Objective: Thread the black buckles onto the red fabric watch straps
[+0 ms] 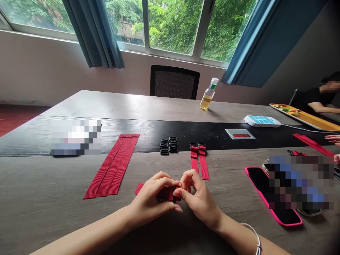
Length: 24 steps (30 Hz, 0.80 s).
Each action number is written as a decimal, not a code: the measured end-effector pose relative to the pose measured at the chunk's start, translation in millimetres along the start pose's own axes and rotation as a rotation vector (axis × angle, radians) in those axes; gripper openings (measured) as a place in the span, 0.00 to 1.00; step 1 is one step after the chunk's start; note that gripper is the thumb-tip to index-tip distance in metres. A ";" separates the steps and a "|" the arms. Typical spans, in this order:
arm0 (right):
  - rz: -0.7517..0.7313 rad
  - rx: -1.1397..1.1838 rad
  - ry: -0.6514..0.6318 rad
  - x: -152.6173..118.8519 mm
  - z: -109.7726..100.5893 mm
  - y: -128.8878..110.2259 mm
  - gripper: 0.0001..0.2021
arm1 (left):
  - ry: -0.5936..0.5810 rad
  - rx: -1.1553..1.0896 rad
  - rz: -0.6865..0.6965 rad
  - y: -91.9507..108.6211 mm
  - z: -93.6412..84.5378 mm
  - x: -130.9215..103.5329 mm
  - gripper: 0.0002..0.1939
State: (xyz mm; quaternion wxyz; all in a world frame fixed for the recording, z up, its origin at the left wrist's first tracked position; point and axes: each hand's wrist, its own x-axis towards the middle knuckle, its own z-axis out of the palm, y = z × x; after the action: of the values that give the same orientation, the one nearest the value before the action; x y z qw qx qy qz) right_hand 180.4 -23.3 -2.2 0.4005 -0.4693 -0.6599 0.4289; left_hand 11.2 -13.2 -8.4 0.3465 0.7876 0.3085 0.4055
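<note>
L hand (151, 194) grips red strap (165, 194) + blk buckle (174, 198), prob. to steady them for R hand (201, 198), pinching at strap's right end.

Window (172, 28): metal-framed panes, dense green foliage (225, 32) outside, daylight entering. Blue curtains (91, 35) hang either side of middle panes. Wall (39, 67) pale, darker toward right. Reddish floor (16, 120), far left. Black mesh-backed chair (175, 83) beyond grey wood-grain surface (61, 180), which has a black band (148, 132) across it.
</note>
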 end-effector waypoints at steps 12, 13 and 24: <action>-0.119 0.009 -0.157 1.8 -7.5 -1.0 0.13 | 0.152 0.174 0.038 -8.1 -3.8 3.0 0.12; -0.124 0.012 -0.163 1.7 -7.7 -0.9 0.13 | 0.146 0.150 0.005 -7.9 -4.4 3.0 0.13; -0.435 -0.388 -0.075 1.3 -5.5 3.8 0.19 | 0.022 -0.363 -0.417 -4.2 -3.4 -0.3 0.21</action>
State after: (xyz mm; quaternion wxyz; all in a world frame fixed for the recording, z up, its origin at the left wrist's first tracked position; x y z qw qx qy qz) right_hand 186.3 -20.4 -4.0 0.3610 -0.3685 -0.8290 0.2160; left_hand 7.3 -10.1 -10.4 0.5547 0.6277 0.3899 0.3825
